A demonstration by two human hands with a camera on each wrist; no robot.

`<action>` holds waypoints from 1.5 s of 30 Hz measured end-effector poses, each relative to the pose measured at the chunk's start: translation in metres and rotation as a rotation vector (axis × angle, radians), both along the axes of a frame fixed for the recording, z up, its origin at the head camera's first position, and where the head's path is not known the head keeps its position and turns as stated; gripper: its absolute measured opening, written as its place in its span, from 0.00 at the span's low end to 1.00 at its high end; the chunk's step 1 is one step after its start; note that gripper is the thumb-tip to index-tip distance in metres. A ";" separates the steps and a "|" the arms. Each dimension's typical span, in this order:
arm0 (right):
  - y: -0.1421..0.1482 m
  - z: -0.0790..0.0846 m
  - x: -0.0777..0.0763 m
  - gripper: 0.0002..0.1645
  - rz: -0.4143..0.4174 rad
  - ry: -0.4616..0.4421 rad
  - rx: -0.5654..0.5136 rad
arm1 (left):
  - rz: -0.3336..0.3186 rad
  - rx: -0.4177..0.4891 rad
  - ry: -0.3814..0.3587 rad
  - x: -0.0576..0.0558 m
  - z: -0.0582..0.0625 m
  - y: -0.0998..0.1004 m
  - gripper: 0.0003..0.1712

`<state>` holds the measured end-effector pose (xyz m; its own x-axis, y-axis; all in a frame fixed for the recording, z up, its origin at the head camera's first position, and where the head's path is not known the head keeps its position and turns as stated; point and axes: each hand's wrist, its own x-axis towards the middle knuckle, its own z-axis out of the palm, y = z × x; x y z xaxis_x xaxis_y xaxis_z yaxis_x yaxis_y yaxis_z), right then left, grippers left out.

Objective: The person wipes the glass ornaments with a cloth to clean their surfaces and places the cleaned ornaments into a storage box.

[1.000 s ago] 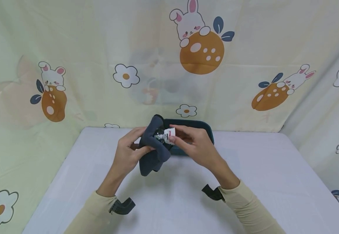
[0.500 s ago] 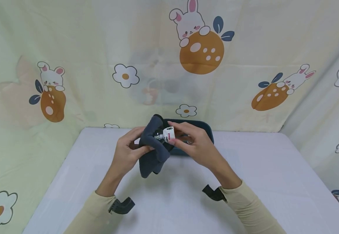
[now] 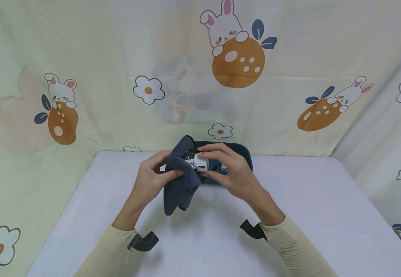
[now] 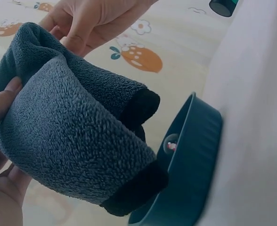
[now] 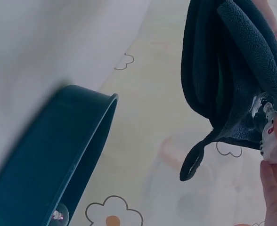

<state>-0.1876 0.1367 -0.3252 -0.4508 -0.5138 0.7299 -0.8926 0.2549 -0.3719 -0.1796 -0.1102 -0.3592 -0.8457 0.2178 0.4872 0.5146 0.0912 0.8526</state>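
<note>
My left hand (image 3: 149, 177) grips a blue-grey plush towel (image 3: 179, 189) with black edging, its free end hanging down. In the folds sits the clear dome of a small snow globe (image 3: 201, 163), its white base sticking out to the right. Fingers and thumb of my right hand (image 3: 233, 171) pinch that base from the side. The right wrist view shows a pale figure inside the dome and red print on the base of the snow globe (image 5: 271, 136). From the left wrist, the towel (image 4: 77, 127) hides the globe.
Behind the hands a dark teal bin (image 3: 240, 148) stands on the white table (image 3: 304, 200), against the rabbit-print curtain (image 3: 172, 46). Inside the bin lies another clear globe (image 4: 170, 144) with a small figure in it.
The snow globe's base has turned, so its red print has rolled away from the head camera. My right fingers have shifted round it, and the towel's lower end hangs slightly lower.
</note>
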 end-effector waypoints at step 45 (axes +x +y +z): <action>0.002 0.001 0.005 0.21 -0.151 -0.351 0.046 | 0.014 -0.056 0.260 0.001 -0.009 0.005 0.32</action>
